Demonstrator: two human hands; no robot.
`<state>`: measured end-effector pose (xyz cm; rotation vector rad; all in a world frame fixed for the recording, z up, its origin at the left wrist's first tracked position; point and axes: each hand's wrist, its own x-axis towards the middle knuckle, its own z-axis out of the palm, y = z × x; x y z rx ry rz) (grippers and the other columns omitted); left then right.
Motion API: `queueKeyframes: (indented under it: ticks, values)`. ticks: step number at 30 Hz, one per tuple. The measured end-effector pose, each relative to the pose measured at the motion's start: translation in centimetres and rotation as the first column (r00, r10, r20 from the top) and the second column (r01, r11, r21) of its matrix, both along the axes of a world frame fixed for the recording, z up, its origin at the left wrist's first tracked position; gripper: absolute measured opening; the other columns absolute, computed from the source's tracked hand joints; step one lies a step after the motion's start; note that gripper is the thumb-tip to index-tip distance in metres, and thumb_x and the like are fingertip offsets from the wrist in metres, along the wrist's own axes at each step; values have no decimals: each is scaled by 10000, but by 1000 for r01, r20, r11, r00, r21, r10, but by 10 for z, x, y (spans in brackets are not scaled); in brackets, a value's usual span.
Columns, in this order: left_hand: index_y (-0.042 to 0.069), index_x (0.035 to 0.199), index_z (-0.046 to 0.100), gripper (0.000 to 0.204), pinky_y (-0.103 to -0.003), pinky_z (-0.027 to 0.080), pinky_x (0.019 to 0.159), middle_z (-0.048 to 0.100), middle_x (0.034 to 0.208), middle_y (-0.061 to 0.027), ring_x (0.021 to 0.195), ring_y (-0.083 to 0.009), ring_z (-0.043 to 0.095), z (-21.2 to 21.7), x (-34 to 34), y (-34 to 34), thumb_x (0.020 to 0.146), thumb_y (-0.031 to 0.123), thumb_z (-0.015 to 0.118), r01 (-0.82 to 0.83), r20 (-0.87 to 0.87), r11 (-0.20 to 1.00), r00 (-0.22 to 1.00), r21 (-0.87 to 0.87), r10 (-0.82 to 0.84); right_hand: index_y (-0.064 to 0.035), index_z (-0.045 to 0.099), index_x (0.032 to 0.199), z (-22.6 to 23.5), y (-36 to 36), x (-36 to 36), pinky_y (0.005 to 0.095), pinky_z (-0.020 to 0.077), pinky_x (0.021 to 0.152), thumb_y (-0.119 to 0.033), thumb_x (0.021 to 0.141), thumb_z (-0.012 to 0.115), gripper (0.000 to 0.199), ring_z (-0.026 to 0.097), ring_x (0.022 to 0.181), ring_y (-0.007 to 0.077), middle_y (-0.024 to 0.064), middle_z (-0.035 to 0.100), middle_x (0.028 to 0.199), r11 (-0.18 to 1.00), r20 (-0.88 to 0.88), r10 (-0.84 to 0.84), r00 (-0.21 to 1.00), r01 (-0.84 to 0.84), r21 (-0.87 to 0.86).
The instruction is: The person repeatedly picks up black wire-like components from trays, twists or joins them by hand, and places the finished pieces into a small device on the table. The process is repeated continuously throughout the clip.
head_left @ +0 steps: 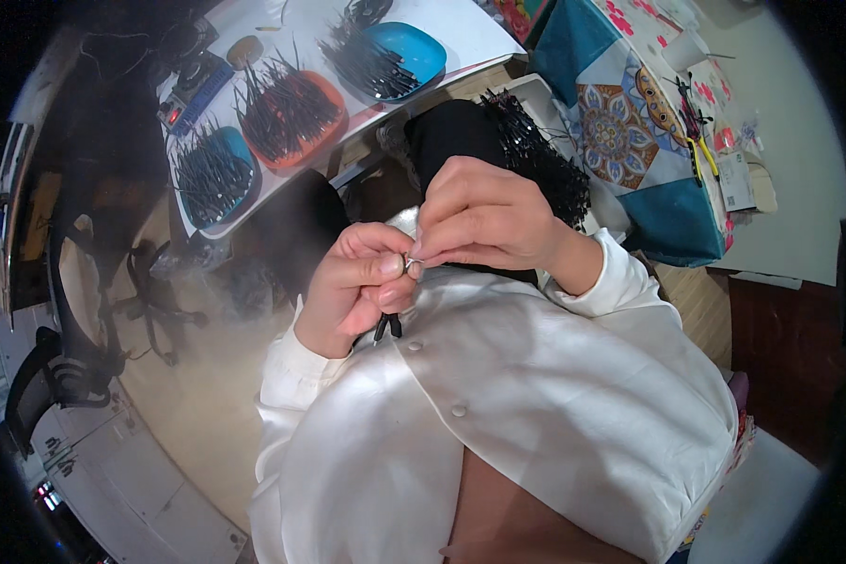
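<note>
In front of my white shirt both hands meet, fingertips almost touching. My left hand (362, 277) is closed, thumb and fingers pinching a small cable-like piece; its two short black ends (388, 326) hang out below the fingers. A small shiny ring-like bit (411, 265) shows between the thumb and the other hand; whether it belongs to that piece I cannot tell. My right hand (489, 216) is closed too, its fingertips pinched at the shiny bit. What lies inside this pinch is hidden.
On the white table (367, 127) stand an orange tray (334, 94), a blue tray (428, 52) and another blue tray (244, 155), each heaped with thin black pieces. More black pieces (545, 160) fill a white container at right. Yellow-handled pliers (703, 160) lie on a patterned cloth (620, 132).
</note>
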<state>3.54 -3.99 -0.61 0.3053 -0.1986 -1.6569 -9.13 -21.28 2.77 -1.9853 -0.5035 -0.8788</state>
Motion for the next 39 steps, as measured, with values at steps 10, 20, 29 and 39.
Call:
queueKeyframes:
  ticks: [10,20,29,39]
  values:
    - [-72,957,667,152,-202,360,483,647,752,-124,565,-100,528,24,5,4,818,-14,671,-217,518,975,840,53,159,-50,677,890,-4,8,2,354,469,716,-62,702,783,216,561,782,249,65,616,887,993,-60,-30,998,36,113]
    - [-43,995,675,142,-177,402,533,642,748,-47,644,-63,565,54,49,-9,867,16,659,-357,825,921,560,154,79,-102,698,850,1,-11,56,339,450,765,-190,718,775,177,537,870,230,20,630,955,981,-8,-190,982,189,-38]
    - [-55,937,648,105,-201,441,597,642,769,-55,657,-84,580,91,185,-62,858,13,631,-476,918,861,-397,-182,-26,-59,626,976,-61,-31,102,358,474,703,-110,844,673,149,599,782,261,84,620,875,966,-82,-177,981,189,176]
    - [-36,874,634,86,-318,478,598,626,665,-150,592,-238,628,17,344,-164,823,30,616,-263,508,957,-845,-121,-168,-66,637,857,-123,-27,116,364,490,578,-121,803,666,82,605,659,225,58,589,696,992,-405,-70,912,107,69]
